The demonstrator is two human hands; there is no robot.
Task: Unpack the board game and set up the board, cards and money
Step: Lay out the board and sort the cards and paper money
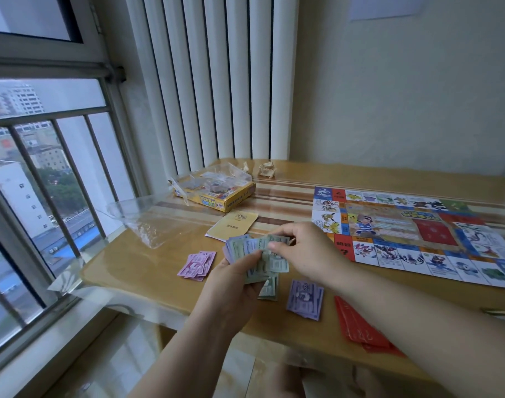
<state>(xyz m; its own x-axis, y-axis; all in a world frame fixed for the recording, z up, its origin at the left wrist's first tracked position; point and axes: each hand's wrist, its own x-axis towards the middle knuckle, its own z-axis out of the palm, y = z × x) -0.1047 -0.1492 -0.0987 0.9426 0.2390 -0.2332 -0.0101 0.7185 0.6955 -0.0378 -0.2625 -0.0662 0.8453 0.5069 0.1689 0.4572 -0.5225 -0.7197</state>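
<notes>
Here: play money being sorted by colour beside the game board [417, 234].
My left hand [234, 282] grips the fanned wad of banknotes [252, 249] just off the board's near-left corner, with the long axes pointing roughly boardward. My right hand [305, 254], nearer the board, pinches the top greenish note. Three piles lie on my side of that corner: pink notes [198, 265] farthest from the board, purple notes [305, 299] closest, and a greenish pile [270, 287] between them, under the wad. I judge the pinched note belongs straight below.
</notes>
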